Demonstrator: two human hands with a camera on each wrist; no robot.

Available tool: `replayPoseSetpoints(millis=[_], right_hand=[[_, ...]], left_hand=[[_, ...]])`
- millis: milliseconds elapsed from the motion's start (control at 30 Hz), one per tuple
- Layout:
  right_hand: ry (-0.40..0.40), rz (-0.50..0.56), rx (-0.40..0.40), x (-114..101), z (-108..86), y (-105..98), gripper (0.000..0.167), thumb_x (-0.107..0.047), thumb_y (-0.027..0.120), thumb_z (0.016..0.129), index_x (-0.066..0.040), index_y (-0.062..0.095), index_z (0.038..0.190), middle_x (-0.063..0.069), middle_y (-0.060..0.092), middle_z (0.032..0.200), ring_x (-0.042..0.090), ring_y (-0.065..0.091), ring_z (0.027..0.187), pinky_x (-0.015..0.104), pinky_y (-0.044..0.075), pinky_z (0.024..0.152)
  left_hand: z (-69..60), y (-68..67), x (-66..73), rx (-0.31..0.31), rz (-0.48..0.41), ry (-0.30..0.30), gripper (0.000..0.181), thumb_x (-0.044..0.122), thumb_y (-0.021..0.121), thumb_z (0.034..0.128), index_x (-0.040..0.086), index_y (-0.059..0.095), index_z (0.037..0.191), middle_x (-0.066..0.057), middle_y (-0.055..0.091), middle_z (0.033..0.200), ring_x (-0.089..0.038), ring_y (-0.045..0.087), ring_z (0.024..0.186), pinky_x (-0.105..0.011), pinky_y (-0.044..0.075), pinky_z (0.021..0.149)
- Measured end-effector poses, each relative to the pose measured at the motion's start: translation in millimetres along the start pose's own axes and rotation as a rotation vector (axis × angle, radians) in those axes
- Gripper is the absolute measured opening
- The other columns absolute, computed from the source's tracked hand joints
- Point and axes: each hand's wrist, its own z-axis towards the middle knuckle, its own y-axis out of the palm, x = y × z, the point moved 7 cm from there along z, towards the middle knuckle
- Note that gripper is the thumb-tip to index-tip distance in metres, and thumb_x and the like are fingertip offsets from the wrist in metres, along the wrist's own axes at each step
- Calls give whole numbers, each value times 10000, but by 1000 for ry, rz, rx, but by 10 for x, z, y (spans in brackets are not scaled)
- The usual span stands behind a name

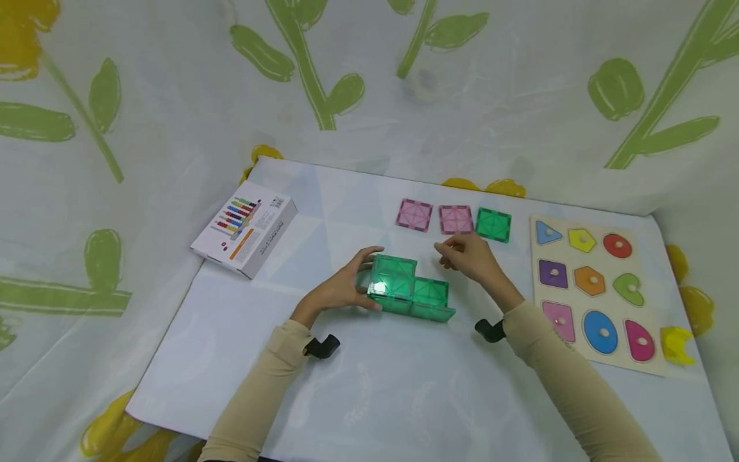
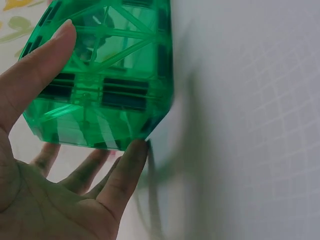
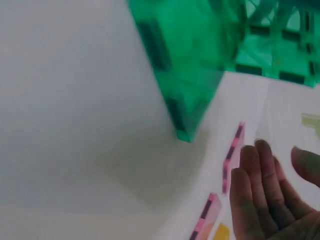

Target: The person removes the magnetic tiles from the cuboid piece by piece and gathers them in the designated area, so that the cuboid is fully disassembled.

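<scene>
Both forearms, in beige sleeves, reach forward from the lower edge of the head view and angle inward. The left arm (image 1: 260, 385) ends in a left hand (image 1: 337, 289) turned toward the right, its thumb (image 2: 42, 67) well apart from the fingers (image 2: 125, 175), which curve opposite it in a grip. The right arm (image 1: 577, 378) slants leftward to a bent wrist, and the right hand (image 1: 475, 258) sits a little farther forward, holding nothing. Its fingers (image 3: 262, 187) lie close together, nearly straight, with the thumb (image 3: 307, 165) standing apart from them.
</scene>
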Motion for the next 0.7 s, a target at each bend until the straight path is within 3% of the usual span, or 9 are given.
replayPoseSetpoints(millis=[200,367,467,633,700], right_hand=[[-106,135,-92,48,-251,168,434,-400,568,1024,-13,688,1178,162,758,1076,291,724,1019,423,608,905],[-156,256,-197,76,-452,297,414,-372,537,1044,-43,650,1269,141,716,1232,299,676,1172,421,564,1011],[-176,263,-220,106,-573,363,383,-351,556,1037,-81,640,1296,121,700,1278,293,658,1211,436,543,1040],[-210,270,-218,150,-726,454,376,-281,678,968,-132,634,1311,98,651,1362,329,587,1318,540,454,1118],[-218,291,-213,167,-766,491,403,-256,722,935,-144,635,1312,89,634,1383,328,561,1347,512,445,1135]], left_hand=[[-9,35,-4,10,-5,22,1198,81,933,675,350,184,1571,-118,222,1652,-329,236,1540,-547,394,1175],[-6,27,0,23,43,26,1145,114,929,686,329,226,1564,-81,250,1651,-323,240,1541,-586,310,1212],[-9,21,6,30,56,26,1114,125,926,687,321,256,1556,-64,296,1634,-318,255,1536,-604,266,1225],[-18,12,14,40,69,28,1097,132,927,691,331,274,1549,-68,335,1618,-313,277,1529,-601,300,1210],[-21,9,12,44,79,26,1096,139,930,690,334,275,1548,-68,332,1620,-312,275,1530,-606,297,1209]])
